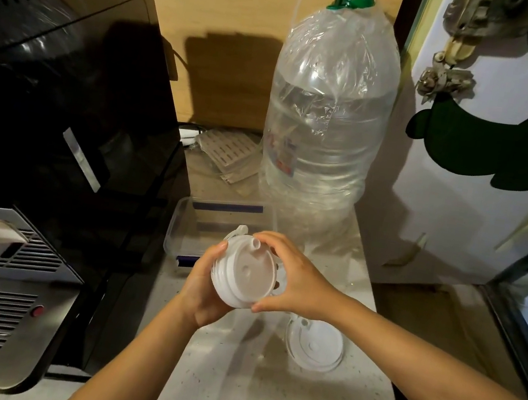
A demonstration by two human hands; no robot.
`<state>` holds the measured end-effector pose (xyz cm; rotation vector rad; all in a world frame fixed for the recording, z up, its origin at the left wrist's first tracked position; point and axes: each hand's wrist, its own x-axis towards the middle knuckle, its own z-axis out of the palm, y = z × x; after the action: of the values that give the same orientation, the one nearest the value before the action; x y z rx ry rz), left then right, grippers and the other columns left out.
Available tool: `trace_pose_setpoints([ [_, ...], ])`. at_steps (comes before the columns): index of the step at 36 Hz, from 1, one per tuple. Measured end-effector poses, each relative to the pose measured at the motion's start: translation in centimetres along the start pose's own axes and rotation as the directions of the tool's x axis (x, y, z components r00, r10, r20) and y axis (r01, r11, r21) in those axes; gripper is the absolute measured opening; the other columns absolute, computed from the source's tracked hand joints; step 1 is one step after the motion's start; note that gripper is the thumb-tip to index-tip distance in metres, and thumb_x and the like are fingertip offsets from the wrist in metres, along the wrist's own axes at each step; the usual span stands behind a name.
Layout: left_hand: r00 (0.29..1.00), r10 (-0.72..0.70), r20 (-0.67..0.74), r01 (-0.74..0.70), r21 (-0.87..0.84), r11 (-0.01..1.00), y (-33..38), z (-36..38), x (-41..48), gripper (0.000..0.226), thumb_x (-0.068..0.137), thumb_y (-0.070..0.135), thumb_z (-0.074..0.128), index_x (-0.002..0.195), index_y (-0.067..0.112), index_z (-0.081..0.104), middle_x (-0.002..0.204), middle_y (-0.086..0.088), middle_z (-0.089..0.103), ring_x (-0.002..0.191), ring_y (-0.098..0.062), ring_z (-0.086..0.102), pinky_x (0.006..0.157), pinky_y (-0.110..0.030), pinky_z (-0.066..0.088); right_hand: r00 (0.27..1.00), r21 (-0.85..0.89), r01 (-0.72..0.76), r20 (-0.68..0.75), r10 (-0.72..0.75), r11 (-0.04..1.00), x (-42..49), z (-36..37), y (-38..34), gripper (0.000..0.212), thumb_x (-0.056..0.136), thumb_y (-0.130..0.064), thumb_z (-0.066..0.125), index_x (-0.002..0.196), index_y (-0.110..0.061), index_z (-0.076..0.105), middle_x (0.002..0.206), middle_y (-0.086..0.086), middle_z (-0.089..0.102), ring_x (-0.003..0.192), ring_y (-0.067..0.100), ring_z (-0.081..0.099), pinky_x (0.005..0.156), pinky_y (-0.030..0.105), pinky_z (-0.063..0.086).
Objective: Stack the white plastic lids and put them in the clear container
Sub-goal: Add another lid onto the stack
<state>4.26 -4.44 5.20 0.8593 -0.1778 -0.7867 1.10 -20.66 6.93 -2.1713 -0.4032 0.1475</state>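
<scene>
Fingers (271, 241) of the right hand (298, 279) are curling over the far and near rim of a stack of white plastic lids (244, 274), thumb tip pressing at the lower edge. Left hand (203, 289) is cupping the stack from below and the side, its fingers closed round the rim. Both hands are gripping the same stack, held clear of the desk (243, 386).

Step in hand, as I judge it: squaring up the stack, still gathering. One more white lid (313, 347) is lying flat on the desk, just nearer the camera and to the right of the held stack. Another lid edge (237, 232) is showing just behind the stack; cannot tell whether it belongs to the stack or is sitting in the container.

Clear container (179, 221) is standing open just beyond the stack, touching nothing I can confirm. Large water bottle (330, 113) is standing further beyond the stack.

Next move likely calls for freeing one hand to collect the loose lid, nesting it spout-aligned on top, then carrying the lot forward into the container.

Lids: round, thin, glossy white, each with a raised drinking spout near the rim and a small dimple near centre. Several nested layers are showing at the stack's side. Light, slippery, apt to skew.
</scene>
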Motion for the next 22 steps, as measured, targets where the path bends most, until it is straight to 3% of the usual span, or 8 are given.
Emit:
trace_pose_setpoints([
  [6, 1.0, -0.009, 0.012, 0.009, 0.037, 0.999, -0.2, 0.2, -0.1, 0.056, 0.034, 0.048, 0.082, 0.081, 0.019, 0.072, 0.077, -0.005, 0.072, 0.069, -0.018, 0.068, 0.058, -0.031, 0.056, 1.0, -0.034, -0.007, -0.004, 0.007, 0.999, 0.0, 0.6, 0.3, 0.092, 0.061, -0.021, 0.084, 0.134, -0.021, 0.028, 0.135, -0.006, 0.032, 0.12, 0.006, 0.034, 0.096, 0.008, 0.03],
  [10, 0.998, -0.021, -0.058, 0.024, 0.055, 0.998, -0.4, 0.2, 0.1, 0.061, 0.031, 0.047, 0.081, 0.084, 0.019, 0.07, 0.078, -0.007, 0.07, 0.07, -0.019, 0.067, 0.058, -0.033, 0.056, 0.999, -0.089, -0.029, 0.034, 0.032, 0.996, 0.1, 0.1, 0.7, 0.097, 0.062, -0.021, 0.083, 0.138, -0.022, 0.022, 0.141, -0.008, 0.025, 0.121, 0.0, 0.026, 0.092, -0.003, 0.023],
  [15, 0.982, -0.035, -0.185, 0.042, 0.034, 0.999, -1.0, -0.5, -0.5, 0.087, 0.027, 0.045, 0.081, 0.107, 0.023, 0.053, 0.096, -0.01, 0.058, 0.086, -0.026, 0.058, 0.058, -0.038, 0.054, 0.981, -0.135, -0.174, 0.066, 0.184, 0.975, -0.1, -1.4, 2.1, 0.109, 0.066, -0.024, 0.08, 0.144, -0.025, 0.003, 0.155, -0.004, 0.001, 0.141, 0.012, 0.009, 0.107, 0.022, 0.014],
  [22, 0.967, -0.061, -0.248, 0.069, 0.025, 0.997, -0.8, -1.5, -1.0, 0.089, 0.023, 0.045, 0.082, 0.104, 0.024, 0.052, 0.105, -0.013, 0.05, 0.1, -0.033, 0.048, 0.057, -0.037, 0.056, 0.894, -0.287, -0.416, 0.045, 0.446, 0.863, 0.6, -2.4, 6.8, 0.11, 0.068, -0.034, 0.078, 0.146, -0.016, 0.003, 0.156, 0.005, 0.001, 0.143, 0.023, 0.009, 0.115, 0.036, 0.019],
])
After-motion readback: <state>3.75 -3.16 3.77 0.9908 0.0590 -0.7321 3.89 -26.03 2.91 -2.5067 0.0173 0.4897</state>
